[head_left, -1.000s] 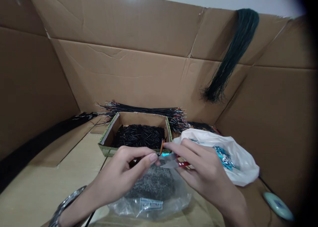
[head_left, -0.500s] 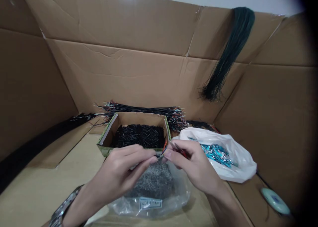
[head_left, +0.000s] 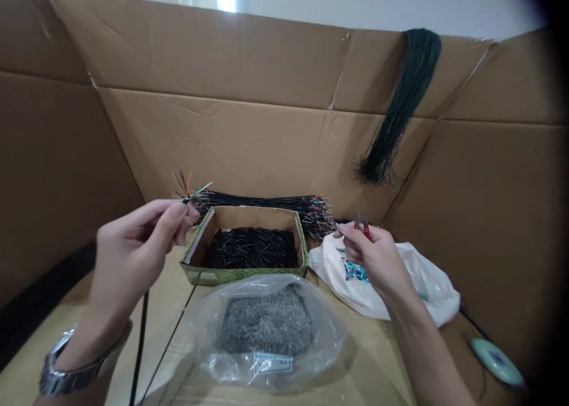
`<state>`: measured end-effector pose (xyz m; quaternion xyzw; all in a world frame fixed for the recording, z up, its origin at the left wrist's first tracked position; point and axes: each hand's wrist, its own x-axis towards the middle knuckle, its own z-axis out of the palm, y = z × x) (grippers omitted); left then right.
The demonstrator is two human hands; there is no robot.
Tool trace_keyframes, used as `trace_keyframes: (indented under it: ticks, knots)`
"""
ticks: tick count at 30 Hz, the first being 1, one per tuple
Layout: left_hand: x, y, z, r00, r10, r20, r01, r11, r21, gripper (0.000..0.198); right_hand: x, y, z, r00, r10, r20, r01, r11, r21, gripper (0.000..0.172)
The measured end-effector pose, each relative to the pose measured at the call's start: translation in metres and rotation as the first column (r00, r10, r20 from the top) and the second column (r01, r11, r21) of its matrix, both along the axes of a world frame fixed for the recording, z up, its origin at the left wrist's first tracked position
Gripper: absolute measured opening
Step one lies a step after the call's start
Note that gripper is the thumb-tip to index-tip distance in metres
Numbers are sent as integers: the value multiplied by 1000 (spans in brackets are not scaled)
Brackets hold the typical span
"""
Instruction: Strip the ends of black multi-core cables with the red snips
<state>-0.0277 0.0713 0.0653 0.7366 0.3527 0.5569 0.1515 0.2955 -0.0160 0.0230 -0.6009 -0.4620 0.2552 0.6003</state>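
Observation:
My left hand (head_left: 137, 246) is raised left of the green-edged box, fingers closed in a pinch on a black cable (head_left: 140, 347). Coloured wires (head_left: 184, 184), orange, brown and pale green among them, fan out from the cable's end above my fingertips. The rest of the cable hangs down below the hand. Over the white plastic bag, my right hand (head_left: 371, 252) is closed round a small red-handled tool (head_left: 367, 230) whose blurred metal tips point up. Its exact kind is unclear. Thumb and forefinger meet at a small greyish tip that I cannot make out.
Short black pieces fill the cardboard box (head_left: 244, 275). In front lies a clear bag (head_left: 329, 335) of fine grey pieces. The white bag (head_left: 438, 293) holds shiny blue pieces. Behind lies a cable bundle (head_left: 267, 201); dark green strands (head_left: 406, 98) hang on the cardboard wall (head_left: 222, 133).
My hands were together above the clear bag and have moved apart: the left up and left with the cable, the right up and right with the red-handled tool. The coloured wires now spread out.

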Motion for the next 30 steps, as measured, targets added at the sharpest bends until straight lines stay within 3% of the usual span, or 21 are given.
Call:
trace_keyframes:
  ticks: [2,8,11,14,17,19,21,23,25,30]
  knots:
    - [0,-1,5,998,-60,-6,58,983,-176,31,27,2,-12,987,-57,153,63,997,-36,36]
    - [15,-10,6,965,-260,-28,242,929,-282,28,83,-16,-64,849,-186,495,321,925,-204,22]
    - [21,-15,14,966,-253,-58,231,939,-255,28,93,-26,-75,789,-239,566,405,895,-187,26]
    - [28,-23,31,984,-171,-56,157,965,-208,30,81,-32,-72,754,-276,596,385,921,-60,26]
    - [39,-23,53,989,-145,38,149,977,-152,30,38,-44,-67,750,-247,613,239,966,97,34]
    - [53,-10,65,964,-232,132,251,955,-156,28,-3,-55,-65,754,-107,648,16,989,145,42]
    - [68,12,69,920,-283,271,347,909,-229,24,-45,-64,-63,708,96,700,-256,958,127,43]
    - [82,37,65,918,-249,308,342,891,-299,23,-80,-68,-62,633,233,738,-460,880,116,36]
    - [92,58,56,921,-214,327,332,869,-366,23,-102,-65,-60,572,283,770,-585,799,142,36]
    - [99,84,32,931,-133,340,302,805,-512,25,-116,-51,-58,564,295,771,-665,717,211,41]
